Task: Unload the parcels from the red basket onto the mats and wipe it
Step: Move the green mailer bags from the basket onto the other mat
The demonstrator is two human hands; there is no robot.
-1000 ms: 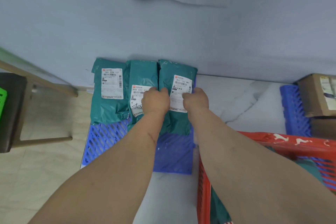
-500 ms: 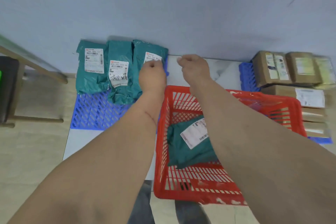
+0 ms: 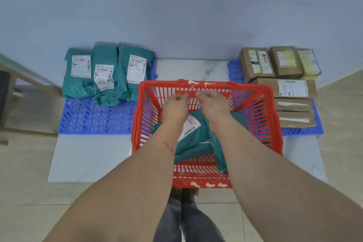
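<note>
The red basket [image 3: 255, 108] stands on the floor in front of me. A green parcel [image 3: 196, 143] with a white label lies inside it, with a second green bag partly under my right arm. My left hand [image 3: 174, 107] and my right hand [image 3: 211, 104] hover above the basket's far half, fingers curled in, holding nothing. Three green parcels [image 3: 110, 72] lie side by side against the wall on the left blue mat [image 3: 94, 118]. Several brown cardboard parcels [image 3: 275, 65] sit on the right blue mat [image 3: 300, 130].
A pale wall with taped paper sheets rises right behind the mats. A wooden chair frame [image 3: 19, 92] stands at the far left. The mats and basket rest on a white marble slab [image 3: 88, 157] set in beige floor tiles. My legs show below the basket.
Both hands let go of the third green parcel on the left mat and came back right to above the basket. My view swung right and down.
</note>
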